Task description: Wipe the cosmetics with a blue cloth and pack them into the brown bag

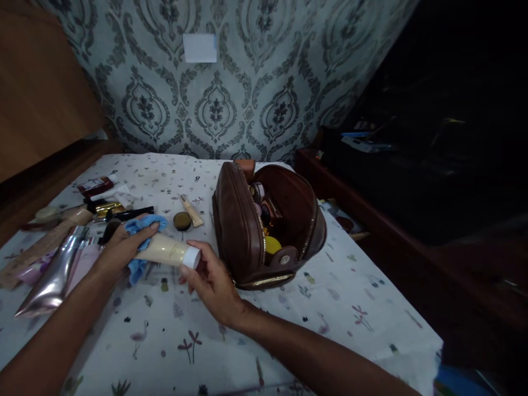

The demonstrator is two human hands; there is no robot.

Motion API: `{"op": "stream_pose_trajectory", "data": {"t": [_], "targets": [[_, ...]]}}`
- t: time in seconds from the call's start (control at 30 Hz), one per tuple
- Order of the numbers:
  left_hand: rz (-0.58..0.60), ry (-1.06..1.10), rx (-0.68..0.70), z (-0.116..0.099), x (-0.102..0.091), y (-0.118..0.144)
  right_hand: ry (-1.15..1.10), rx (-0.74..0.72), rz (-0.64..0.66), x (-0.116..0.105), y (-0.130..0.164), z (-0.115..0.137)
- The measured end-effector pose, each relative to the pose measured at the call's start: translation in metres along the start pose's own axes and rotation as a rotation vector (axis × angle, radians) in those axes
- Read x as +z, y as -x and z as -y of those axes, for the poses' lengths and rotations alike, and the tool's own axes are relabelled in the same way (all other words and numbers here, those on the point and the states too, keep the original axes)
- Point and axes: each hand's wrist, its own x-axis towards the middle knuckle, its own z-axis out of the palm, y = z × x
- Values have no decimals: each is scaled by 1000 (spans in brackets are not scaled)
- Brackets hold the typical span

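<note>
Here, a cream-coloured plastic cosmetic tube with a white cap (pixel 172 252) is held between two bare hands above a white tablecloth printed with small flowers and flamingos (pixel 289 319). The left hand (pixel 124 245) is closed over a crumpled blue cloth (pixel 142 245), which is pressed against the tube's far, flat end; the right hand (pixel 212 280) is closed around the capped end, fingertips on the white cap. The tube is judged light and soft-walled, likely to give under pressure and to be slick where bare plastic shows; the firmest hold is judged to be at the stiff cap and shoulder, where it is already gripped. Just right of the hands, an open brown leather zip pouch (pixel 241 225) is seen standing on the table, small cosmetics packed inside. At the left, a metallic pink tube (pixel 55 275) lies near the edge, with a round brown compact (pixel 182 220) and a slim beige stick (pixel 192 211) farther back. A patterned grey wallpaper (pixel 214 104) is seen behind.
</note>
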Motion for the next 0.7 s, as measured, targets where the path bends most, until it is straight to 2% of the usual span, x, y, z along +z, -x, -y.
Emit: {"op": "stream_pose_trajectory", "data": {"t": [0.07, 0.13, 0.2, 0.27, 0.33, 0.4, 0.5, 0.6, 0.67, 0.7], "targets": [[31, -225, 165, 2, 0, 3, 142, -86, -39, -2, 1, 4], [22, -447, 442, 3, 2, 6, 269, -175, -64, -4, 2, 7], [34, -569, 692, 4, 7, 9, 320, -242, -53, -5, 2, 8], [95, -610, 779, 2, 11, 12, 341, -285, -35, -6, 3, 8], [102, -637, 762, 0, 12, 13, 376, -313, -26, -7, 3, 8], [31, -648, 686, -3, 10, 13, 418, -347, -9, -8, 4, 10], [-135, -579, 480, -11, 9, 13, 539, -422, 51, -9, 6, 16], [-265, -351, 234, -22, 15, 18, 696, -502, 85, -13, 7, 31], [-246, -185, 142, -30, 22, 24, 737, -557, 81, -19, 10, 47], [-207, -147, 144, -33, 26, 27, 737, -577, 79, -23, 12, 57]]}}
